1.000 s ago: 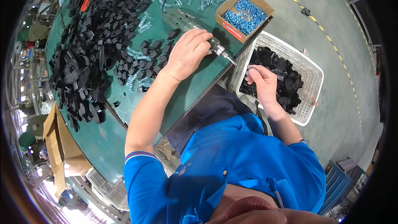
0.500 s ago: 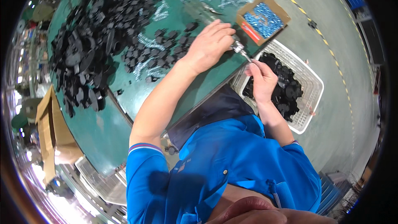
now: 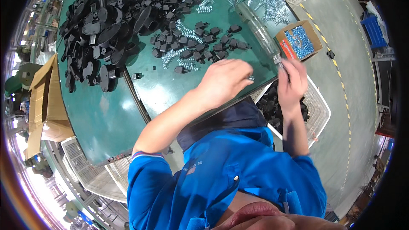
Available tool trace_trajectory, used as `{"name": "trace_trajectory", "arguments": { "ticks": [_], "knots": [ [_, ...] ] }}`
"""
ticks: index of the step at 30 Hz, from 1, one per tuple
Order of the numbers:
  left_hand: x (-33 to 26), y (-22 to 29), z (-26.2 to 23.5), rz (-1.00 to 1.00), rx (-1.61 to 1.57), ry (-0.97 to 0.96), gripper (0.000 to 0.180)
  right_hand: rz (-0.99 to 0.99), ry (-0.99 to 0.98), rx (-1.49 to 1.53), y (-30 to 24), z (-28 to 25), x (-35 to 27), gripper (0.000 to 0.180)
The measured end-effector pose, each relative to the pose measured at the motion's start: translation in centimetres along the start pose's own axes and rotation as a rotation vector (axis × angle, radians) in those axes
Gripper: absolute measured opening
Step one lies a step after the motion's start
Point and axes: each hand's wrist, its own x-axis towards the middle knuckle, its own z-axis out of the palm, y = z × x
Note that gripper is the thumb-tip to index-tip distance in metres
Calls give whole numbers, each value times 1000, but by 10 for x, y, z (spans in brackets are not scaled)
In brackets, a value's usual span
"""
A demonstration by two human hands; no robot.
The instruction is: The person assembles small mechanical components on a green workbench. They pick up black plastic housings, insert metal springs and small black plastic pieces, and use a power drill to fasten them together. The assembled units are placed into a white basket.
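Note:
A clear-bodied power screwdriver [image 3: 260,33] lies on the green table top, its metal nose towards the near edge. My left hand [image 3: 226,81] is off the tool, over the table's near edge, with its fingers curled in. A small silvery piece, perhaps a spring [image 3: 251,78], shows at its fingertips. My right hand [image 3: 293,83] is beside the screwdriver's nose, its fingers smeared by motion; whether they grip the tip is unclear. Left of the tool lie small black plastic blocks [image 3: 204,47] and silvery coil springs [image 3: 187,32].
Black oval-based parts [image 3: 108,34] are heaped at the far left. A cardboard box of bluish screws [image 3: 299,42] stands at the table's right edge. Below it, a white basket [image 3: 321,115] holds black parts. Another cardboard box [image 3: 53,98] stands left of the table.
My left hand has let go of the screwdriver and moved back from it towards me. My right hand has shifted to the tool's nose. The whole view has also shifted.

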Motion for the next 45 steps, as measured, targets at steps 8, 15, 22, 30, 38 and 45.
{"name": "trace_trajectory", "arguments": {
  "ticks": [8, 15, 22, 30, 38, 45],
  "knots": [
    [-111, 8, -30, -716, -798, 415, 18, -350, -863, -300, -26, 163, 102, 15],
    [-139, -5, -33, -764, -1251, 698, 22, -1, -681, 253, -69, 120, 101, 25],
    [-128, -8, -17, -670, -1240, 647, 12, 125, -704, 858, -94, 70, 35, 32],
    [-101, 12, -8, -640, -595, 444, 10, -395, -499, 446, -85, 53, 30, 38],
    [-98, -7, 33, -464, -1599, 574, 15, 168, -650, 798, -65, 36, 26, 93],
    [-98, 5, 31, -401, -1503, 582, 17, 410, -686, 1156, -75, 37, 10, 69]
  ]
}}
